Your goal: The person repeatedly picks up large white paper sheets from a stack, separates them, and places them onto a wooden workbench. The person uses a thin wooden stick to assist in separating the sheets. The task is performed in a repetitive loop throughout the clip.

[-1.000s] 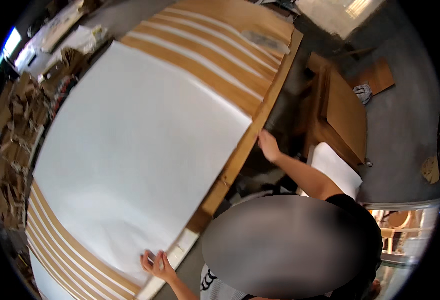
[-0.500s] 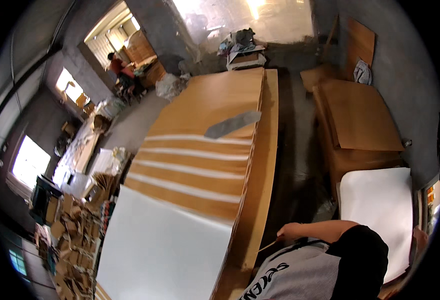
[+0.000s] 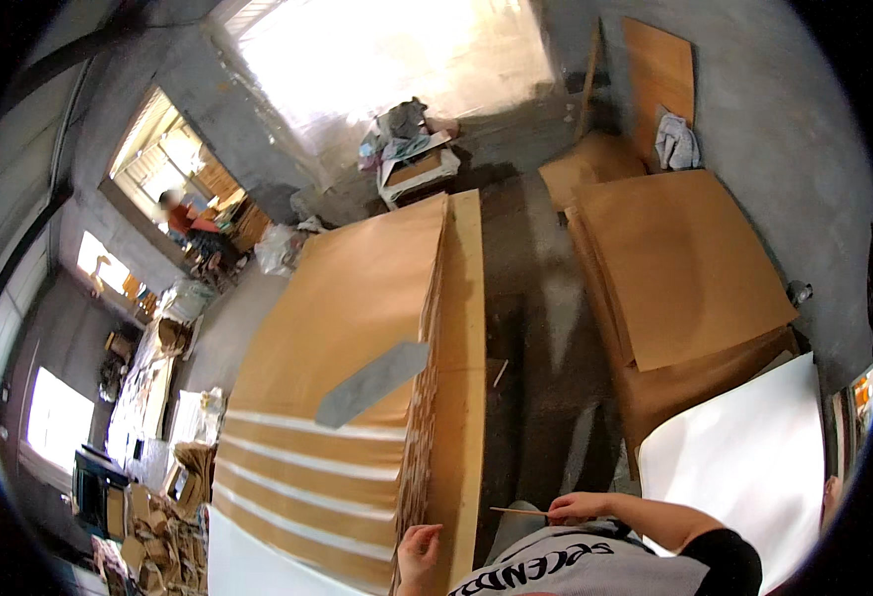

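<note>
My right hand is closed around a thin light-brown stick in front of my body, and the stick points left toward the stack's edge. Beside the near right edge of a tall stack of brown sheets is my left hand, its fingers curled. Whatever it may hold is hidden. Several brown sheets with white edge strips lie staggered on the stack, above a white sheet surface nearest me. A grey flat piece with pointed ends rests on the brown top.
A wooden board runs along the stack's right side. To my right stand a pile of brown sheets and a white sheet. Cardboard scraps crowd the left. Another person is by the far doorway.
The view has shifted, so the stack sits lower and further left. My left hand has come into view by the stack's edge. My right hand still holds the stick, now nearly level.
</note>
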The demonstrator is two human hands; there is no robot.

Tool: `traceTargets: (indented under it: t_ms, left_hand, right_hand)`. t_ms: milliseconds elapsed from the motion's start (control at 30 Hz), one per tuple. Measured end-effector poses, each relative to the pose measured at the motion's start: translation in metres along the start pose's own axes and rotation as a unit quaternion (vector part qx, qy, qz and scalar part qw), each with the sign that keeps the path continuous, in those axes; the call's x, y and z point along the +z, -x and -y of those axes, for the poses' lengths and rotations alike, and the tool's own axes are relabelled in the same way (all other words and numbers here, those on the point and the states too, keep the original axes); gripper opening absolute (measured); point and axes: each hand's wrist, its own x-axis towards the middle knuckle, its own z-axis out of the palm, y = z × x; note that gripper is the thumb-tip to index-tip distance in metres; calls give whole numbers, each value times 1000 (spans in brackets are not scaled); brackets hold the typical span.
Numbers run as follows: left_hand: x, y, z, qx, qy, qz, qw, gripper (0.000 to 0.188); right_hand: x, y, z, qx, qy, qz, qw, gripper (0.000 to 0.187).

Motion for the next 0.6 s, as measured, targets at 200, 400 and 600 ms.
traceTargets:
  t_ms: [200,400,600]
  left_hand:
    - [61,-130,-3,-69,65,245,965,15]
    - [171,-303,-10,174,19,320,931,12]
    - [237,-442,-97,169,47,373,911,14]
  right_hand:
    - [-59,15,2,-58,-112,-190,974,32]
    - [-140,40,78,-101,-152,-341,922,26]
    - [-212,47,116,-82,-218,-349,908,26]
